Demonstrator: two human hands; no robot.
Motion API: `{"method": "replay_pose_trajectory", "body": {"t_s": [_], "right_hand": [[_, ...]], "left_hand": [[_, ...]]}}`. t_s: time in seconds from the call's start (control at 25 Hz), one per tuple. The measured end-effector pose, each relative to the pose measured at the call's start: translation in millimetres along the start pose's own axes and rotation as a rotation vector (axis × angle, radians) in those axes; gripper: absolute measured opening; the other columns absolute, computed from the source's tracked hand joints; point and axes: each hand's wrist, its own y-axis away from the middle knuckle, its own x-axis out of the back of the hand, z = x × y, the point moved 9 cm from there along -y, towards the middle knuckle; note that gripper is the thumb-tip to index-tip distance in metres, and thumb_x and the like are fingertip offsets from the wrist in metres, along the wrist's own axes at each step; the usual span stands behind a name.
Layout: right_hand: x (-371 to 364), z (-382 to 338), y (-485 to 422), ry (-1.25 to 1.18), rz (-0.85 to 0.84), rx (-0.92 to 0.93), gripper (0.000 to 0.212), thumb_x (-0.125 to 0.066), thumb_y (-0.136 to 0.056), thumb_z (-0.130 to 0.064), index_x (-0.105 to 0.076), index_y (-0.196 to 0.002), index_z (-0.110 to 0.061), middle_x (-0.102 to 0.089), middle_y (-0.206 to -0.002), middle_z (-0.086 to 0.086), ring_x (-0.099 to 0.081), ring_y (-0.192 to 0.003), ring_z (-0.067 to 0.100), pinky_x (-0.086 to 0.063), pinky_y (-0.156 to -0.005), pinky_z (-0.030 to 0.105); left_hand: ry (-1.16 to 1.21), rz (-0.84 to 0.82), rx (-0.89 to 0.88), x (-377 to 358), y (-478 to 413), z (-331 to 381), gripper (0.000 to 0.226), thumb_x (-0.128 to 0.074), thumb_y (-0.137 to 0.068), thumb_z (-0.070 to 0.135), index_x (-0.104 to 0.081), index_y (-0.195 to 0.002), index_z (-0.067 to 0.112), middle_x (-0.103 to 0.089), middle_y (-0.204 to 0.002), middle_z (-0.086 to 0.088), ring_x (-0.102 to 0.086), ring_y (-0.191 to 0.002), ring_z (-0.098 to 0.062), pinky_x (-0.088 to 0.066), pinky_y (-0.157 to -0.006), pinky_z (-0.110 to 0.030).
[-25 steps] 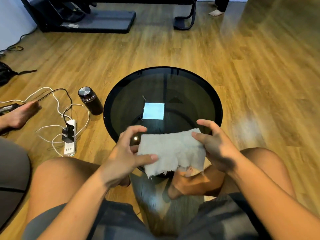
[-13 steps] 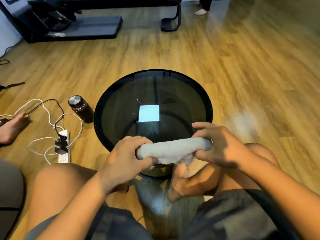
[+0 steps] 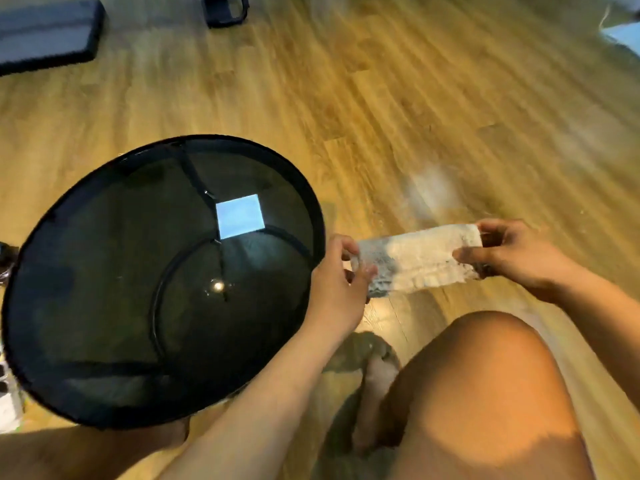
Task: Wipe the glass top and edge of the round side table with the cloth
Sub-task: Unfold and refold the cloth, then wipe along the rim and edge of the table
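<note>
Left hand (image 3: pixel 337 282) and right hand (image 3: pixel 512 258) pinch the cloth (image 3: pixel 415 261) by its ends; the surface (image 3: pixel 104 289), touching the left grip's far side, seemingly not yet wiped.

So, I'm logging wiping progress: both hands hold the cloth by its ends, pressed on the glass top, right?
Not quite. The left hand and right hand do hold the cloth by its ends, but not on the glass top: the head view shows the cloth over the floor instead.
</note>
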Motion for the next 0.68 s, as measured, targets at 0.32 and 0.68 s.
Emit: {"method": "replay_pose_trajectory", "body": {"t_s": [0.32,0.68], "right_hand": [[-48.9,206.4,-92.6,-0.24,-0.001,-0.427,0.01,-0.063,-0.09,-0.003,-0.064,-0.099,-0.009,-0.066,-0.086,0.015,-0.063,-0.07,0.027,-0.05,-0.07,0.041],[-84.3,65.6,-104.5,-0.823,-0.271,-0.229,0.027,-0.065,-0.083,-0.017,-0.066,-0.11,-0.014,-0.076,-0.093,0.002,-0.074,-0.082,0.016,-0.061,-0.067,0.03]], "left_hand": [[0.006,-0.053,0.614,-126.2,-67.4,-171.1,0.032,-0.057,-0.087,-0.002,-0.048,-0.106,0.021,-0.059,-0.094,0.005,-0.064,-0.087,-0.02,-0.055,-0.065,-0.025],[0.318,-0.187,0.428,-105.0,-74.1,-65.4,0.043,-0.072,-0.068,0.014,-0.061,-0.107,0.029,-0.07,-0.103,0.0,-0.069,-0.098,-0.02,-0.059,-0.087,-0.043]]}}
